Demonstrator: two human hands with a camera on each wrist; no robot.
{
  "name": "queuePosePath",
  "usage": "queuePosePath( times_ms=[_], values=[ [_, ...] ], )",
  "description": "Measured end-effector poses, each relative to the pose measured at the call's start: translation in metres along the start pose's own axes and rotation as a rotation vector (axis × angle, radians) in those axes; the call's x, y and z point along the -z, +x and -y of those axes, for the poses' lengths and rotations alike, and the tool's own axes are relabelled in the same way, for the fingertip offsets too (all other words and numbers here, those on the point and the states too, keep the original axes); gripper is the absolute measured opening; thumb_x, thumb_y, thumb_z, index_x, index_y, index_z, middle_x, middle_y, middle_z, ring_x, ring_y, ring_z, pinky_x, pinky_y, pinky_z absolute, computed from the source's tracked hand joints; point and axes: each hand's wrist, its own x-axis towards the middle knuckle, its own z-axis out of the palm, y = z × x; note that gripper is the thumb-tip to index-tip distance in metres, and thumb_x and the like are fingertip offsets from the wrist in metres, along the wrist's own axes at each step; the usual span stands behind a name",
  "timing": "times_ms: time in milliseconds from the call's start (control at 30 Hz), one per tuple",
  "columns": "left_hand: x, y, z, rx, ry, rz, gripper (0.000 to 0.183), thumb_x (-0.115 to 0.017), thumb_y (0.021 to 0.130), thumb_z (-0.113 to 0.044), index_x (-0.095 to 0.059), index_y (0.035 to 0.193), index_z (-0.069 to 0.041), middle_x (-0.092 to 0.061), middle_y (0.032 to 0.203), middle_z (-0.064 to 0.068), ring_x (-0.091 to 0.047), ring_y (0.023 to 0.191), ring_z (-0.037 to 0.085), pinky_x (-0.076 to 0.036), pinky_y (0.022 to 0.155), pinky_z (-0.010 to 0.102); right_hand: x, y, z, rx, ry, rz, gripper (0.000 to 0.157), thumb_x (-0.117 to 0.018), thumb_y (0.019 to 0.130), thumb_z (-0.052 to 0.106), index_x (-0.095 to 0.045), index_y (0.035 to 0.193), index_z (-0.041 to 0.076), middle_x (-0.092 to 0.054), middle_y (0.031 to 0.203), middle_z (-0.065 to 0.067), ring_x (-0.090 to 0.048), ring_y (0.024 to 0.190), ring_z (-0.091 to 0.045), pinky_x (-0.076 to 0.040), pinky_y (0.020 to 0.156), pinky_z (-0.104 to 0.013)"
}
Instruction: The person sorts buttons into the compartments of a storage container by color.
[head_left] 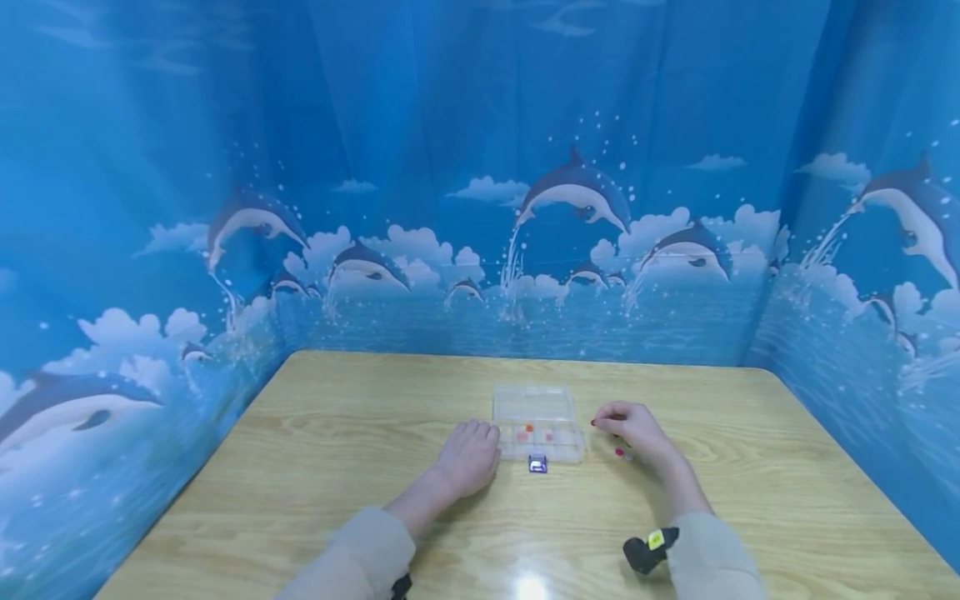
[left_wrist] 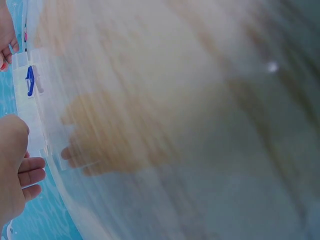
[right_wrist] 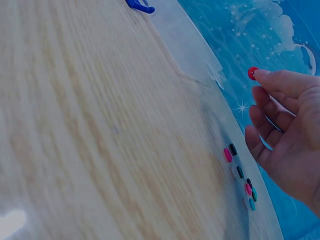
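Observation:
A clear plastic compartment box [head_left: 540, 452] lies on the table with its lid [head_left: 533, 405] raised at the back and a blue latch [head_left: 537, 464] at the front. Some compartments contain small pieces, among them an orange one [head_left: 529, 428] and a pink one [head_left: 549, 437]. My left hand [head_left: 468, 458] holds the box's left end, its thumb side overlapping the box in the left wrist view. To the right of the box, my right hand [right_wrist: 292, 120] pinches a red button [right_wrist: 253, 73] between thumb and index finger, above the table.
Several loose buttons [right_wrist: 240, 172], pink, black and teal, lie on the wooden table [head_left: 360, 467] below my right hand. A blue dolphin-print curtain [head_left: 450, 167] encloses the back and sides. A strapped wrist device [head_left: 649, 550] sits at the right sleeve.

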Motion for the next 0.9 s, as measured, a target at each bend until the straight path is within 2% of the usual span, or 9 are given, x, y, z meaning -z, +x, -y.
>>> queuePosePath(
  times_ms=[200, 500, 733, 900],
  values=[
    [-0.002, 0.000, 0.000, -0.006, 0.002, -0.019, 0.028, -0.048, 0.094, -0.028, -0.055, 0.106, -0.004, -0.055, 0.091, 0.005, -0.049, 0.084, 0.018, -0.044, 0.078, 0.031, -0.007, 0.005, 0.003, 0.022, -0.052, -0.004, 0.014, -0.062, 0.087, 0.017, -0.063, 0.094, 0.005, -0.059, 0.094, -0.007, -0.042, 0.066, -0.019, -0.036, 0.047, -0.029],
    [-0.001, 0.000, 0.001, -0.012, -0.007, -0.037, 0.025, -0.049, 0.094, -0.028, -0.055, 0.102, -0.005, -0.053, 0.087, 0.004, -0.048, 0.081, 0.017, -0.043, 0.075, 0.030, -0.021, 0.013, 0.012, 0.078, -0.049, -0.013, 0.016, -0.066, 0.084, 0.017, -0.065, 0.092, 0.003, -0.063, 0.095, -0.006, -0.050, 0.085, -0.020, -0.039, 0.070, -0.031],
    [-0.001, 0.000, 0.001, -0.012, -0.011, -0.031, 0.025, -0.049, 0.094, -0.028, -0.055, 0.102, -0.005, -0.053, 0.087, 0.004, -0.048, 0.080, 0.017, -0.043, 0.075, 0.030, -0.031, 0.017, 0.018, 0.124, -0.055, -0.005, 0.014, -0.065, 0.085, 0.014, -0.066, 0.091, 0.002, -0.064, 0.091, -0.005, -0.053, 0.089, -0.020, -0.041, 0.076, -0.031],
    [-0.001, -0.001, 0.001, -0.013, -0.007, -0.022, 0.027, -0.048, 0.094, -0.028, -0.055, 0.105, -0.004, -0.054, 0.089, 0.005, -0.049, 0.082, 0.017, -0.044, 0.076, 0.030, -0.035, 0.019, 0.016, 0.123, -0.055, 0.010, 0.014, -0.065, 0.085, 0.015, -0.065, 0.092, 0.002, -0.063, 0.092, -0.004, -0.053, 0.092, -0.020, -0.040, 0.079, -0.033]
  ],
)
